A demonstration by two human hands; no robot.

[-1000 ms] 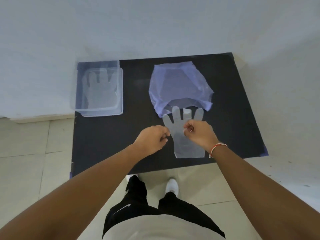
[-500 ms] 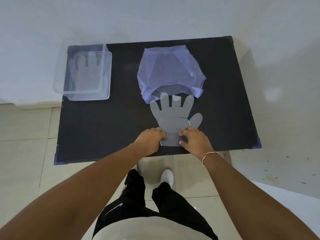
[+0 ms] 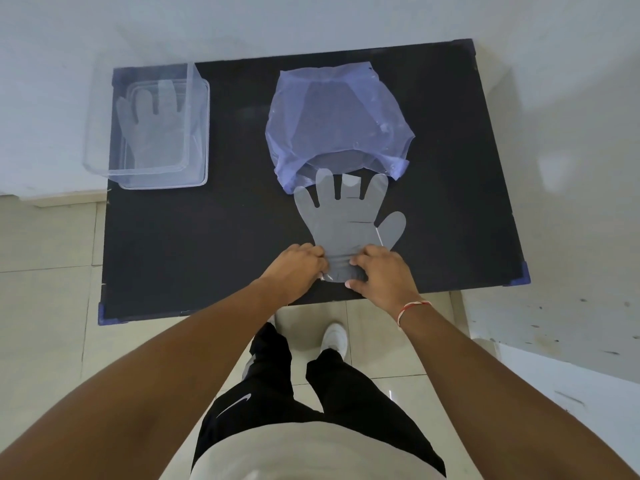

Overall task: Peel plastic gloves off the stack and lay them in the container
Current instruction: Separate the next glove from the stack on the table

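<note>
A stack of clear plastic gloves (image 3: 343, 220) lies flat on the black table (image 3: 207, 258), fingers pointing away from me and tucked under the edge of a blue plastic bag (image 3: 337, 123). My left hand (image 3: 298, 265) pinches the left side of the cuff. My right hand (image 3: 381, 271) presses and grips the right side of the cuff, which is wrinkled between them. A clear plastic container (image 3: 202, 133) stands at the table's far left with one glove (image 3: 156, 133) lying flat inside.
White walls border the table at the back and on the right. Tiled floor, my legs and white shoes (image 3: 334, 336) lie below the table's near edge. Blue corner guards (image 3: 523, 273) mark the near corners.
Both hands moved from the glove's palm down to its cuff at the near end. The cuff is now crumpled between them. The camera tilted, shifting the table in the view.
</note>
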